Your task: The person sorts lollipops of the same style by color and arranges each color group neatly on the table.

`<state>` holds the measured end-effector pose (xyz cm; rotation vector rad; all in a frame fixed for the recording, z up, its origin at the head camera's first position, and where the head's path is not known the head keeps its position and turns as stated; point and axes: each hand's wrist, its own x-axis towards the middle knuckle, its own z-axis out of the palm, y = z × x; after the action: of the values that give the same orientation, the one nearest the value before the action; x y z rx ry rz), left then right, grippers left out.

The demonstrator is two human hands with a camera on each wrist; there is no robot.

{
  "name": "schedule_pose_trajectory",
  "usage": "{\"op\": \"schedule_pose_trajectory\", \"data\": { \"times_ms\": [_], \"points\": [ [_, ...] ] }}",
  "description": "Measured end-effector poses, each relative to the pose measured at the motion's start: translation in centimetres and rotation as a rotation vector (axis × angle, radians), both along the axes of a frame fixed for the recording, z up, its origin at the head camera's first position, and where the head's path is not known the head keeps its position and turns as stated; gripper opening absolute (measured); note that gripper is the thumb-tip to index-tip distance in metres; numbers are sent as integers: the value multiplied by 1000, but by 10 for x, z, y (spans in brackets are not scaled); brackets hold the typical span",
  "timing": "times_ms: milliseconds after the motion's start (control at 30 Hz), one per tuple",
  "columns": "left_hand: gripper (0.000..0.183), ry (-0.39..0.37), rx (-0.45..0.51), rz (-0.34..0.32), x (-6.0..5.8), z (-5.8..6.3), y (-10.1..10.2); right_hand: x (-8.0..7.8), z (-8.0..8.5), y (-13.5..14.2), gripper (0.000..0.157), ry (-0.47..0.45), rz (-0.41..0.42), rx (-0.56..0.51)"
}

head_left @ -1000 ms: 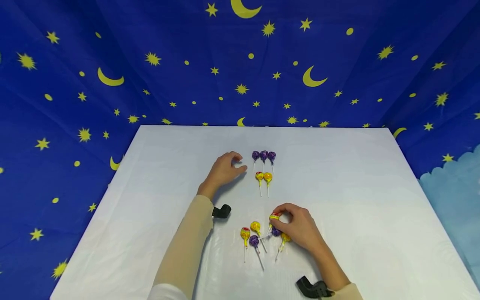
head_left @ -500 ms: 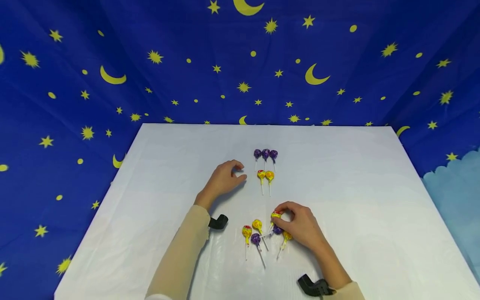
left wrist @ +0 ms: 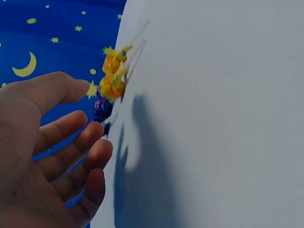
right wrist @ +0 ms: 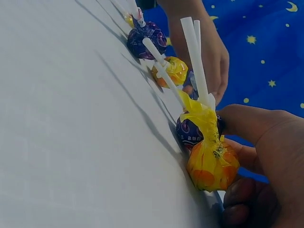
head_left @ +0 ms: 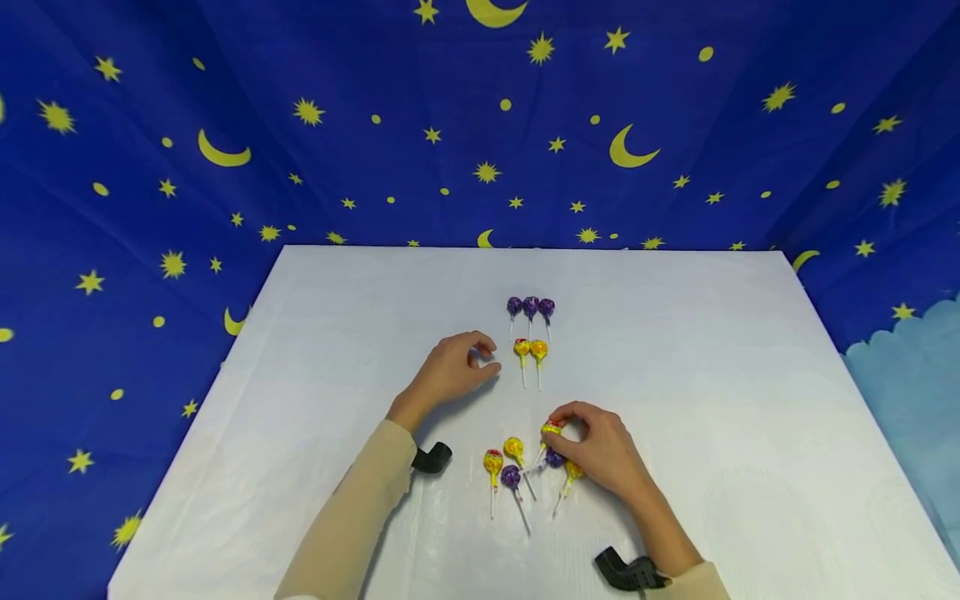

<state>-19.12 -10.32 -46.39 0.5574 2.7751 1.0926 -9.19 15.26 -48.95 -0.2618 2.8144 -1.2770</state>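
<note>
My right hand [head_left: 609,454] pinches a yellow-and-red wrapped lollipop [head_left: 551,428] between thumb and index finger. Right by that hand lie a purple lollipop [head_left: 555,458] and a yellow lollipop [right wrist: 213,166], which hides part of the grip in the right wrist view. To their left are another yellow lollipop [head_left: 513,448], a yellow-and-red one [head_left: 492,461] and a purple one [head_left: 511,477]. My left hand [head_left: 450,367] holds nothing, its fingers loosely bent, just left of two yellow lollipops [head_left: 539,350] lying side by side.
Beyond the yellow pair, three purple lollipops [head_left: 531,306] form a row, sticks toward me. Everything lies on a white table [head_left: 712,350]. A blue cloth [head_left: 375,158] with yellow stars and moons hangs behind it. Each wrist carries a black mount [head_left: 630,573].
The left hand has come nearer to me, from beside the purple row to beside the yellow pair. The right hand keeps its pinch on the lollipop in the same place.
</note>
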Motion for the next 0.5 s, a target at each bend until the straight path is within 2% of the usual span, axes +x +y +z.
{"op": "schedule_pose_trajectory", "data": {
  "times_ms": [333, 500],
  "points": [
    [31, 10, -23, -48, 21, 4, 4, 1, 1, 0, 24, -18, -1, -2],
    [32, 23, -26, -97, 33, 3, 6, 0, 2, 1, 24, -16, -1, -3]
  ]
}}
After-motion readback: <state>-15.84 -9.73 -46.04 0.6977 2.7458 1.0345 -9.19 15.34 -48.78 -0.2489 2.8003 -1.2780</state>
